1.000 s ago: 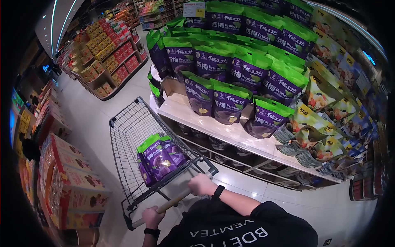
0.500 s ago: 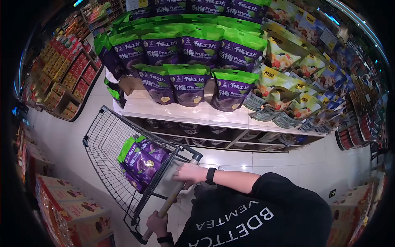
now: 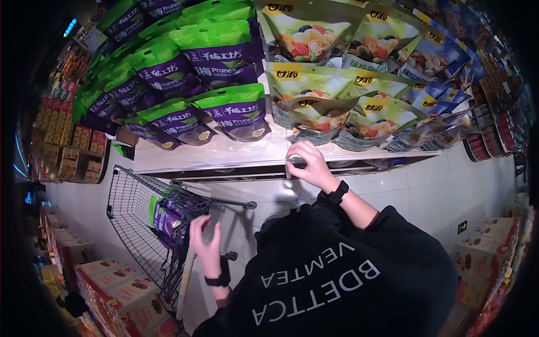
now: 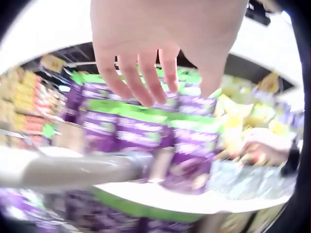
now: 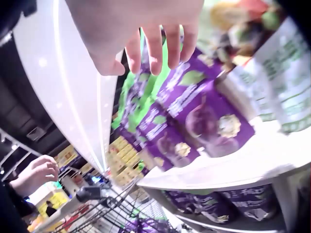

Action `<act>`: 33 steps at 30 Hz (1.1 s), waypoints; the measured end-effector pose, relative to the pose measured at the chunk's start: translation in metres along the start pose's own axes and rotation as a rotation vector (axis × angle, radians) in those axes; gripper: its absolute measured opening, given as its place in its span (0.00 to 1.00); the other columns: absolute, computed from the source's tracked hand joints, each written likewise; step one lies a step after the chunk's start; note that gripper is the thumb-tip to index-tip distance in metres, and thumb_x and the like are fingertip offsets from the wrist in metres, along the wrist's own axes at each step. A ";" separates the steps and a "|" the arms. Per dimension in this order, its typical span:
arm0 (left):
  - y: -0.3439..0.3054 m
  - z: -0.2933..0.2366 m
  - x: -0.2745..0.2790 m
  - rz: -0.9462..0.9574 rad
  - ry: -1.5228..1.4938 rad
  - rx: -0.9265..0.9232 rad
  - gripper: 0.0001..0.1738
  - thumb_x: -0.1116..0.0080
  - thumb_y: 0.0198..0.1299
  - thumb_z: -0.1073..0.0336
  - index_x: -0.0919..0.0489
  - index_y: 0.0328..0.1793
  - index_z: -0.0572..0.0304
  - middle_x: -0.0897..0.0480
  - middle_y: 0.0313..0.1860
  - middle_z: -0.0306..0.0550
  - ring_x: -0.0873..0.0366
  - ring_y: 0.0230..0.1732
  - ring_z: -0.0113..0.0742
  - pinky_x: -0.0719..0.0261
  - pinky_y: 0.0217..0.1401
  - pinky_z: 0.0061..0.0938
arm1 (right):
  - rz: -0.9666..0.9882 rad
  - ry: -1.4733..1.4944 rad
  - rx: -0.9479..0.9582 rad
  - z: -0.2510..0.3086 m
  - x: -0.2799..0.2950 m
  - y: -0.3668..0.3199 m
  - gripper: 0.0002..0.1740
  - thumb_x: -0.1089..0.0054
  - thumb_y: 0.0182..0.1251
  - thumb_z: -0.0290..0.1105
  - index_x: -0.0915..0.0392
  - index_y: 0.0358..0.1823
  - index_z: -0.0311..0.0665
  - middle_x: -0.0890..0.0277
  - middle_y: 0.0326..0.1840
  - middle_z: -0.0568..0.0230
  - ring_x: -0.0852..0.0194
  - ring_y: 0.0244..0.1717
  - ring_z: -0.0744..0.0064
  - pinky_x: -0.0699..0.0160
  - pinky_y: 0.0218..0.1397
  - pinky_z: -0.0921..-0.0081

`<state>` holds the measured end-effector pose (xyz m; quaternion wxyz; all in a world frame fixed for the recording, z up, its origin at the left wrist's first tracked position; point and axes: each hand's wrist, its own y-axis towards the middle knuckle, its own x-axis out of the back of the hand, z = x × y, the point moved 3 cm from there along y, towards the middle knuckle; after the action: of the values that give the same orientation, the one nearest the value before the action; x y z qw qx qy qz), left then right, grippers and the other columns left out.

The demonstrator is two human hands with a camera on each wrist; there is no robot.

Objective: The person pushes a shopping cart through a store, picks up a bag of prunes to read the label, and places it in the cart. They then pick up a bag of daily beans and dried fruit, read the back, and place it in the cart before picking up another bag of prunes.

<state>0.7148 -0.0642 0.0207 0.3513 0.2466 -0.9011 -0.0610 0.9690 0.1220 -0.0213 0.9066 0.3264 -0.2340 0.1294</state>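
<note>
Head view shows one long white shelf (image 3: pixel 224 154) with a smooth, shiny board, and on it stand many soft pouches, too many to count. On one side are purple prune pouches (image 3: pixel 236 112) with green tops, on the other yellow-green fruit pouches (image 3: pixel 314 84) with printed pictures of fruit. Below the shelf stands one cart (image 3: pixel 129 208) of thin dark wire mesh, and inside it lie at least two more purple pouches (image 3: pixel 165 216). The cart has one round, pale handle (image 3: pixel 185 281). The right hand (image 3: pixel 307 163) is at the front edge of the shelf, just under the fruit pouches; its fingers are loosely bent and in the right wrist view they hold nothing. The left hand (image 3: pixel 205 241) is just above the handle with fingers spread and relaxed, not touching it in the left wrist view. Each of the two wrists has one black band (image 3: pixel 337 194).
</note>
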 end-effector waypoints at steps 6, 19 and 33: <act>0.110 -0.038 -0.260 0.355 -0.488 -0.074 0.36 0.36 0.48 0.64 0.40 0.62 0.61 0.33 0.58 0.50 0.35 0.59 0.43 0.36 0.59 0.34 | -0.158 -0.078 -0.169 -0.054 0.068 -0.038 0.07 0.41 0.43 0.24 0.28 0.26 0.37 0.29 0.31 0.61 0.31 0.37 0.60 0.31 0.42 0.70; 0.130 -0.025 -0.246 0.141 -0.876 0.142 0.12 0.45 0.58 0.64 0.25 0.41 0.66 0.22 0.35 0.38 0.29 0.35 0.21 0.32 0.41 0.18 | -0.227 -0.039 -0.301 -0.051 0.091 -0.039 0.24 0.34 0.41 0.26 0.31 0.43 0.37 0.31 0.46 0.58 0.33 0.49 0.59 0.34 0.51 0.69; 0.086 -0.036 -0.116 0.597 -0.941 0.244 0.23 0.49 0.60 0.63 0.36 0.58 0.66 0.26 0.50 0.44 0.30 0.50 0.26 0.34 0.54 0.22 | -0.131 0.852 -0.652 -0.011 0.037 -0.043 0.31 0.30 0.42 0.23 0.35 0.49 0.32 0.26 0.44 0.62 0.26 0.43 0.75 0.27 0.47 0.77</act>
<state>0.7776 0.0693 0.0016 -0.1169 -0.0335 -0.9917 0.0419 1.0210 0.0997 -0.0334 0.9817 -0.0392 0.1473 0.1141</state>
